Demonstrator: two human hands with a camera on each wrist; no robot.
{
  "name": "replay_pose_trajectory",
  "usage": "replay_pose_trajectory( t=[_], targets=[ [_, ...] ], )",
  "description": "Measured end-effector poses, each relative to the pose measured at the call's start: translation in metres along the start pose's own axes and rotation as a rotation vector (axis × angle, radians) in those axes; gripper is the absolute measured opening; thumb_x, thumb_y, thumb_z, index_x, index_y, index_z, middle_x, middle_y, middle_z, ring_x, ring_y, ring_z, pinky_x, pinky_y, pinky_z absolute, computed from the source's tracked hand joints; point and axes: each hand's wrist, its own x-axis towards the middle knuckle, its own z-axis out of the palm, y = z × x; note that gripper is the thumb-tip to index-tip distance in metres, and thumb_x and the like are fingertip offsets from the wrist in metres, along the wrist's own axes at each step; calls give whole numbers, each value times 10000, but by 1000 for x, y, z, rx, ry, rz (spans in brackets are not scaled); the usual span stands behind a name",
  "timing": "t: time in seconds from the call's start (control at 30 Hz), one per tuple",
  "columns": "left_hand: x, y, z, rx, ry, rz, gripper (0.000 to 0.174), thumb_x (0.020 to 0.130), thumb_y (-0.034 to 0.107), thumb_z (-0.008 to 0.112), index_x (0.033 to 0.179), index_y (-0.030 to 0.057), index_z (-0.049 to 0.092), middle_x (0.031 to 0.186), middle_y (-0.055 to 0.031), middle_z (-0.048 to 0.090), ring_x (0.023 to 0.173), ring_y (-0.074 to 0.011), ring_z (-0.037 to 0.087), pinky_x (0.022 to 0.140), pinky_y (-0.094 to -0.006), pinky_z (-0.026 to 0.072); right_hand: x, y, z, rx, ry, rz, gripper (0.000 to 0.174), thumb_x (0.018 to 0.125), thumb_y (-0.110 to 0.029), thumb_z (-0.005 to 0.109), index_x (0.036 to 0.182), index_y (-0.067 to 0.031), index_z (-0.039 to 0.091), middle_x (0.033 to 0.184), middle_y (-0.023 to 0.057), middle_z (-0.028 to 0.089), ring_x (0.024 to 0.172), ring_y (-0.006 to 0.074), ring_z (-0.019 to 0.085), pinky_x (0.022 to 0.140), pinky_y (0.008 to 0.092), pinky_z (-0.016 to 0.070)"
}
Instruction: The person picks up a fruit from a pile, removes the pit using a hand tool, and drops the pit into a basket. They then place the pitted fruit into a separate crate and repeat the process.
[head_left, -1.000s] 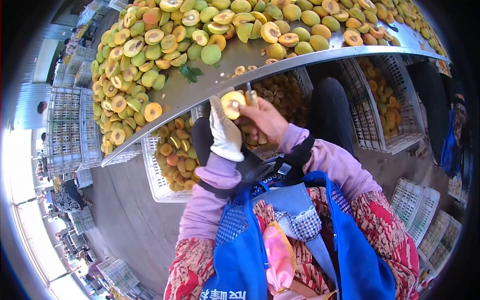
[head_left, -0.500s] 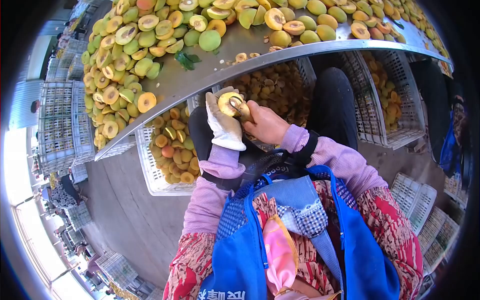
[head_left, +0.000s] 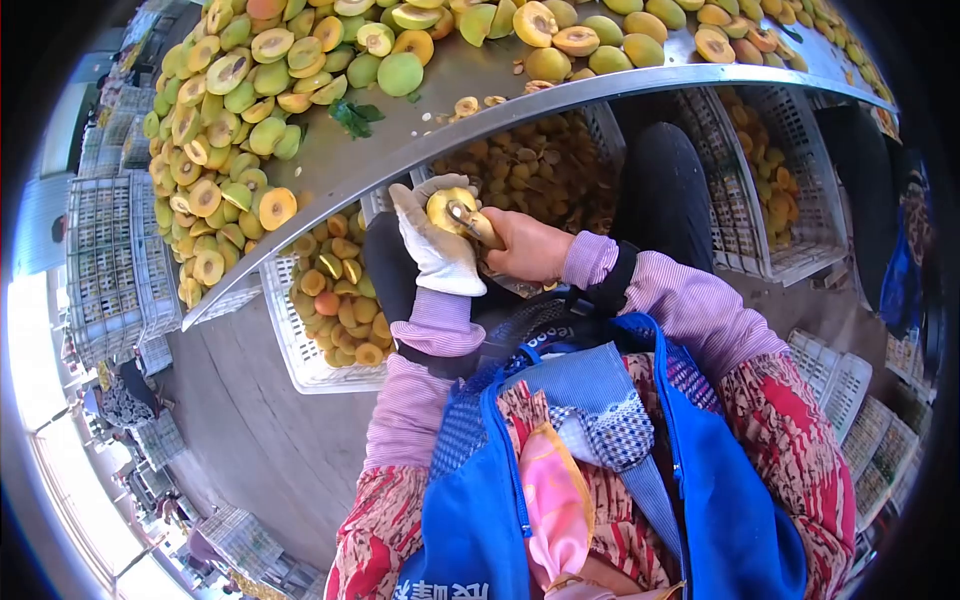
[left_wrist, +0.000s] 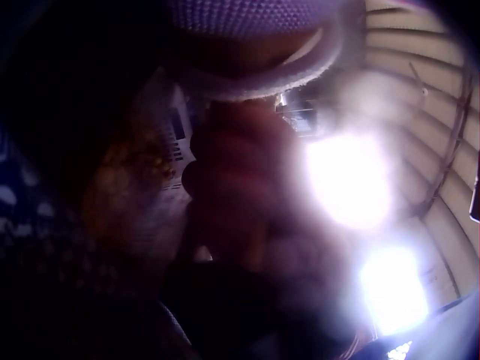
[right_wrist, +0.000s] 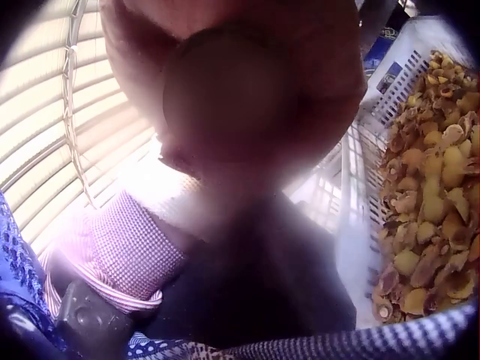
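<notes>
In the head view my gloved left hand (head_left: pixel 436 248) cups a peach half (head_left: pixel 438 207), its yellow cut face turned up. My bare right hand (head_left: pixel 535 248) grips the wooden handle (head_left: pixel 484 231) of a pitting tool. The tool's curved metal end is at the pit in the middle of the cut face. Both hands are just below the table's front edge, above the lap. The right wrist view has the right hand (right_wrist: pixel 315 67) close up and dark. Curled fingers (left_wrist: pixel 236 169) show dimly in the left wrist view.
Whole and halved peaches (head_left: pixel 250 85) cover much of the metal table (head_left: pixel 330 180), beside a green leaf (head_left: pixel 355 117). Beneath its edge stand white crates of fruit: one at left (head_left: pixel 285 340), one at right (head_left: pixel 735 225). Pieces and scraps (right_wrist: pixel 427 202) fill another between the knees.
The right hand has turned the tool from upright beside the fruit, bringing its metal end onto the cut face and around the pit. The left hand still holds the peach half.
</notes>
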Motion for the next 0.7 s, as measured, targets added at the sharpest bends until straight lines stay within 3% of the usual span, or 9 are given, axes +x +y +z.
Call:
replay_pose_trajectory(
  t=[0.1,0.2,0.27,0.33,0.4,0.47,0.6,0.63,0.7],
  targets=[
    [4,12,2,-131,-41,-340,656,898,572,291,811,-22,555,741,-162,600,640,-275,594,622,-356,514,-1,12,3,-52,84,-162,263,774,-90,514,1009,9,447,673,106,549,439,182,535,360,307,415],
    [8,13,4,-39,-92,-432,665,898,575,285,836,-30,554,746,-162,603,643,-272,593,633,-348,513,-5,8,-8,86,-45,1,270,782,-110,536,1022,-14,457,674,91,550,438,171,526,353,295,408],
    [8,-1,5,-71,-57,-406,649,897,572,298,870,-26,548,759,-159,604,642,-266,593,644,-341,514,-6,0,-17,136,-78,29,264,798,-135,551,1027,-35,464,637,63,534,421,144,502,341,284,393],
    [3,-9,4,-70,-27,-76,606,886,570,357,881,-9,537,754,-139,591,648,-242,592,628,-326,512,-14,-15,-22,359,-167,242,271,809,-148,555,1040,-39,465,598,47,511,404,127,481,338,272,387],
    [0,-4,1,-56,-70,-152,558,900,525,384,866,-10,541,745,-131,589,659,-230,587,634,-321,507,-12,-11,-20,353,-218,203,285,816,-157,564,1058,-43,465,573,35,488,394,118,467,336,264,380],
    [0,4,1,-68,11,-402,520,903,485,418,845,-16,543,743,-133,591,653,-229,585,630,-319,505,-15,-15,-17,134,-190,192,305,807,-162,583,1063,-41,467,577,43,494,395,120,473,337,269,385],
    [6,-3,-4,-103,-30,-558,454,917,415,436,820,-16,543,727,-140,590,610,-239,580,583,-334,504,1,35,-4,-279,26,-180,280,783,-184,623,997,-20,549,685,101,604,473,173,567,404,306,449],
    [4,-1,-1,-99,-23,-514,430,923,385,434,817,-18,541,724,-139,590,603,-241,578,569,-340,503,-1,26,-6,-279,28,-175,280,783,-184,623,997,-20,549,685,101,604,473,173,567,404,306,449],
    [3,-7,-2,-96,-28,-466,431,923,383,434,817,-21,540,726,-138,591,605,-241,579,578,-342,504,-5,0,-15,-215,-102,188,278,756,-208,651,954,-21,594,739,134,633,595,232,626,539,335,500]
  ],
)
